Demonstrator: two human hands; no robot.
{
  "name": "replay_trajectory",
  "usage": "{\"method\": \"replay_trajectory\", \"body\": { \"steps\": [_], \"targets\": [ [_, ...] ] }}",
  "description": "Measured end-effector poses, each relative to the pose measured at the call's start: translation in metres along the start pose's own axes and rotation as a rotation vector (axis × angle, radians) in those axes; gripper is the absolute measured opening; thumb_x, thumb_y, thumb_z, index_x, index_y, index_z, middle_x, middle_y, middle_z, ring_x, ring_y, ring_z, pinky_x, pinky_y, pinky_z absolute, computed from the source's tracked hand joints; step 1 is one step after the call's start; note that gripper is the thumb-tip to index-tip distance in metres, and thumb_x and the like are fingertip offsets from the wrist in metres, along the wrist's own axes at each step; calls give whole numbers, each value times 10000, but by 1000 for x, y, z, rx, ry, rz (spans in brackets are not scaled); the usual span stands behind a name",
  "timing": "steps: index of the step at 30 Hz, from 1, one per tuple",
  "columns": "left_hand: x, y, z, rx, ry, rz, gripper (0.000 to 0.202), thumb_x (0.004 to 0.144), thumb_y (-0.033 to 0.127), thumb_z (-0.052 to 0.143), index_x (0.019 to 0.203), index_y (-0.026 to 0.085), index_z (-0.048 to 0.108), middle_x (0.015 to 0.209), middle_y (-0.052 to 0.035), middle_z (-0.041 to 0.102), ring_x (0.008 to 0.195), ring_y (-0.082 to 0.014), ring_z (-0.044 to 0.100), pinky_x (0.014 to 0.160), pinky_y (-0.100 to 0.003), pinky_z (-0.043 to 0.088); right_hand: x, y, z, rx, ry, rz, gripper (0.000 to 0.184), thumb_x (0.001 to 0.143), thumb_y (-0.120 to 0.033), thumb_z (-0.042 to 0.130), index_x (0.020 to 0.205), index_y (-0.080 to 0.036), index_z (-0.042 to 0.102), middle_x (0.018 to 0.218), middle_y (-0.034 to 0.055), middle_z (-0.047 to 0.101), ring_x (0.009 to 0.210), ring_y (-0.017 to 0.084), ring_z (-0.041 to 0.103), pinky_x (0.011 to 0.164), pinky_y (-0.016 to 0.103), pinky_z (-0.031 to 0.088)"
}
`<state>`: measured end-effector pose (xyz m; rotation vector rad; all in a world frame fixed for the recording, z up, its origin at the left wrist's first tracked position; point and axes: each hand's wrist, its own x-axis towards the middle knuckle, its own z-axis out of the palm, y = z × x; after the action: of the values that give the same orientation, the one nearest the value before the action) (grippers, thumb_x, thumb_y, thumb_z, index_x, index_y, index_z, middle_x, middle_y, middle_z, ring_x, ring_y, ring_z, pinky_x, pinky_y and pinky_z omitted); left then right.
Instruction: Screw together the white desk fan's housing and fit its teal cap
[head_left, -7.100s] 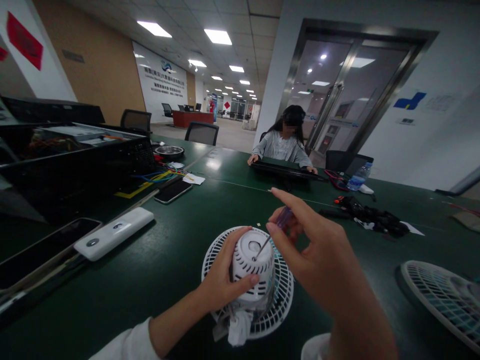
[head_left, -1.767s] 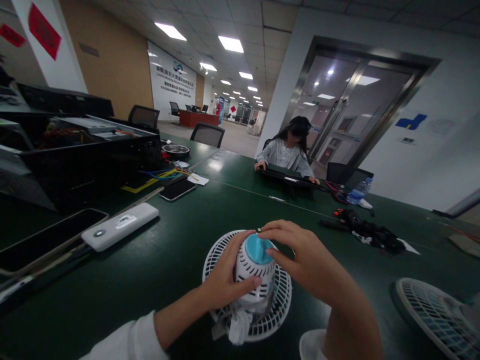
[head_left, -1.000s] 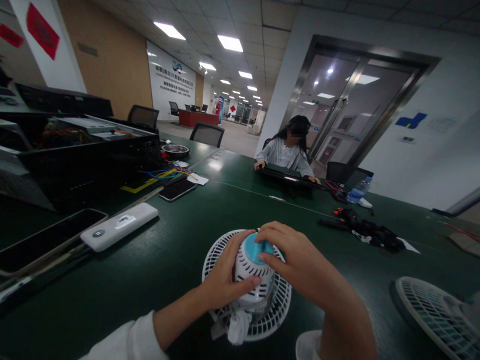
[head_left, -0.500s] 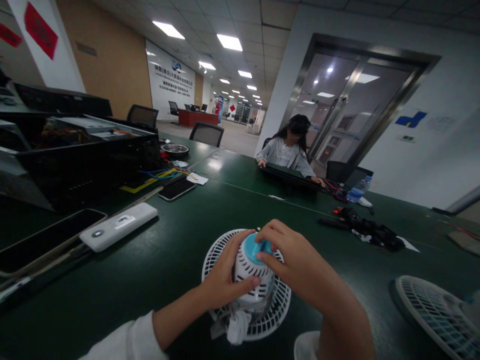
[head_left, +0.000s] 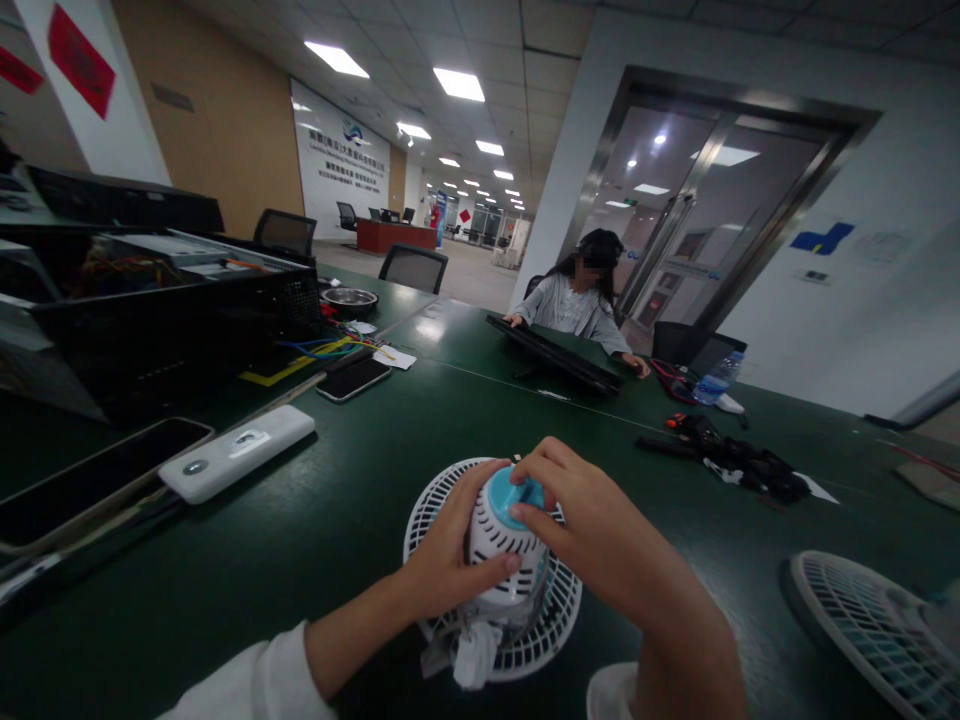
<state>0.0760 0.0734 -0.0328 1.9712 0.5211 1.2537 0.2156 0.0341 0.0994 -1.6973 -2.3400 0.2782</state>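
Observation:
A small white fan [head_left: 499, 535] lies face down on the dark green table, its round slatted grille [head_left: 559, 600] underneath and its motor housing pointing up. My left hand [head_left: 450, 560] is wrapped round the side of the housing, thumb across the front. With bent fingers and thumb, my right hand [head_left: 559, 500] pinches the light blue knob [head_left: 502, 492] on top of the housing. A bundled white cord [head_left: 477, 655] hangs at the near side of the fan.
Left are an opened black computer case [head_left: 165, 330], a white power bank [head_left: 238, 453] and phones [head_left: 352, 380]. Another fan grille [head_left: 870, 620] lies at right, with black straps [head_left: 742, 460] and a bottle [head_left: 718, 378] beyond. Opposite, a seated person [head_left: 574, 300] handles a black monitor-like panel [head_left: 559, 355].
The person opposite has turned and shifted the black panel leftward, and one of their hands has come off it. My hands and the fan look almost the same.

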Motion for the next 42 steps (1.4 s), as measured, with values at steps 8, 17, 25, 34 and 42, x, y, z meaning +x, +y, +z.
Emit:
{"method": "replay_trajectory", "body": {
  "steps": [8,17,25,34,42],
  "targets": [
    [1,-1,0,15,6,14,672,787,418,591,1344,247,255,1347,-102,387,1230,-296,384,1036,-465,307,1,0,2,-25,2,24,143,798,-146,564,941,-159,567,922,28,508,715,129,515,674,293,390],
    [0,0,-1,17,-17,-10,677,786,419,591,1345,253,248,1354,-99,378,1233,-299,379,1038,-467,311,1,-1,4,-54,48,16,93,794,-155,565,886,-158,576,883,23,508,674,116,498,634,281,366],
    [1,0,-1,7,-7,-23,677,780,429,593,1338,240,260,1347,-111,383,1221,-308,391,1031,-477,318,7,-1,5,-134,52,70,84,826,-236,528,810,-167,575,804,30,566,688,149,525,623,278,351],
    [0,-4,1,17,20,7,675,779,429,590,1337,237,262,1351,-109,379,1214,-309,398,1030,-480,312,11,-11,8,-184,58,117,129,840,-187,430,900,-171,543,807,59,629,704,184,587,574,272,330],
    [-1,-4,1,26,20,-2,680,780,414,596,1343,249,252,1358,-105,370,1228,-315,383,1031,-480,317,13,-16,12,-216,44,194,178,885,-242,384,982,-185,522,749,68,650,659,199,614,515,259,293]
  ]
}}
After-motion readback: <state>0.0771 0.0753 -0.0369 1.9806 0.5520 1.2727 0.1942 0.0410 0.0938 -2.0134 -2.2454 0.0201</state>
